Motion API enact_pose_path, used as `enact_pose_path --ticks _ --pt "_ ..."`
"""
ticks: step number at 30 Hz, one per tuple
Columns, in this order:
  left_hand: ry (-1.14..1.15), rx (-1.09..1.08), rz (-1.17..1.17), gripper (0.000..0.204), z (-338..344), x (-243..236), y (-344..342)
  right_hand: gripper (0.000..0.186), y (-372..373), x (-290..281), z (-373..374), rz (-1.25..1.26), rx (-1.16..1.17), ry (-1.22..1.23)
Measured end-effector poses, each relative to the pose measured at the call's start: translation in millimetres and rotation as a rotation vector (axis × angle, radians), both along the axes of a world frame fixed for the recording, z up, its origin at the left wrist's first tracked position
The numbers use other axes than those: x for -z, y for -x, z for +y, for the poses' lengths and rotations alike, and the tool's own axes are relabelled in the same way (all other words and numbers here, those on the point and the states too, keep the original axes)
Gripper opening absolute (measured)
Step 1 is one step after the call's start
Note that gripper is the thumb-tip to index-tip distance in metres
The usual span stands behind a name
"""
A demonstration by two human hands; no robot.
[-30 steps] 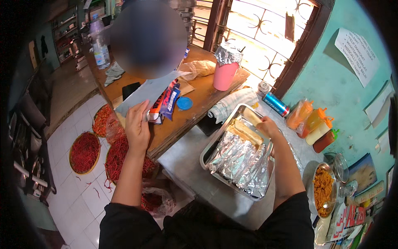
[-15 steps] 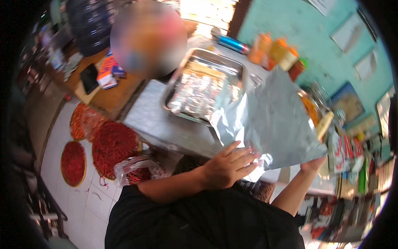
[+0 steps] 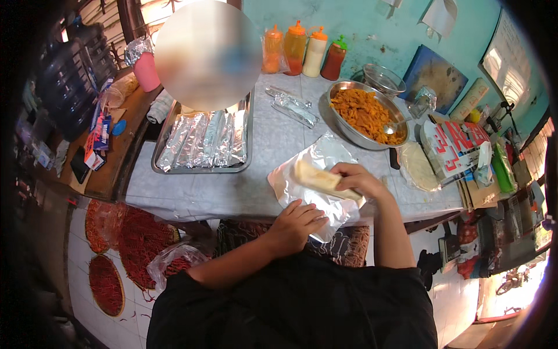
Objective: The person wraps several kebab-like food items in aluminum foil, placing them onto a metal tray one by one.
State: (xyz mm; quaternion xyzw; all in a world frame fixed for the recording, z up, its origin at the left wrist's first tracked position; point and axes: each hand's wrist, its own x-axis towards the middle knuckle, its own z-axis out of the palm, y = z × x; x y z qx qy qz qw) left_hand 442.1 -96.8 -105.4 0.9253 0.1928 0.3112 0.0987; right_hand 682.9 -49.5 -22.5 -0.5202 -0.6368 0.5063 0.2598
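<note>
A sheet of aluminium foil (image 3: 283,173) lies spread at the table's front edge. Above it my right hand (image 3: 361,181) is closed on one end of a pale rolled flatbread wrap (image 3: 317,177), which is blurred by motion and slants across the sheet. On the near left edge of the foil, my left hand (image 3: 295,228) rests flat with its fingers stretched out. A steel bowl (image 3: 336,129) of orange-brown shredded filling, with a spoon in it, stands beyond the foil to the right.
At the left, a metal tray (image 3: 203,170) holds several foil-wrapped rolls. Another foil-wrapped piece (image 3: 295,107) lies between tray and bowl. Sauce bottles (image 3: 297,49) line the wall. Flat rounds (image 3: 419,167) sit at right beside a dark handle (image 3: 394,159). Red chilli baskets (image 3: 106,285) are on the floor.
The foil, held up in the air before, now lies on the table. My right hand has left its edge and taken hold of the wrap. The view has swung right.
</note>
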Motion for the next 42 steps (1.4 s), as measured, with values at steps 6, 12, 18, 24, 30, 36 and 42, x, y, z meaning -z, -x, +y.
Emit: enact_pose_path --ticks 6,12,18,24,30,36,42 --pt "0.007 -0.011 -0.038 0.050 -0.2 -2.9 2.9 0.040 10.4 21.2 7.6 -0.640 -0.044 -0.471" --pt "-0.002 -0.047 -0.017 0.042 8.4 -19.1 -0.6 0.043 -1.9 31.8 -10.2 -0.531 0.002 -0.531" --pt "0.049 -0.004 -0.074 0.023 41.4 -46.9 -4.2 0.043 -15.4 36.0 -15.5 -0.026 0.128 -0.285" --pt "0.067 -0.287 -0.236 0.011 91.9 -43.7 -31.5 0.045 -22.6 36.9 -17.7 0.238 0.147 -0.076" --pt "0.524 -0.355 -0.130 0.025 103.6 -29.4 -29.9 0.030 0.1 26.1 -13.0 -0.094 0.310 0.001" --pt "0.604 -0.494 0.049 0.032 109.7 -37.8 -32.7 0.032 7.8 33.1 -16.0 -0.199 0.373 -0.410" --pt "0.524 -0.687 0.258 0.035 108.4 -43.7 -32.9 0.021 1.2 34.6 -12.6 -0.285 0.218 -0.385"
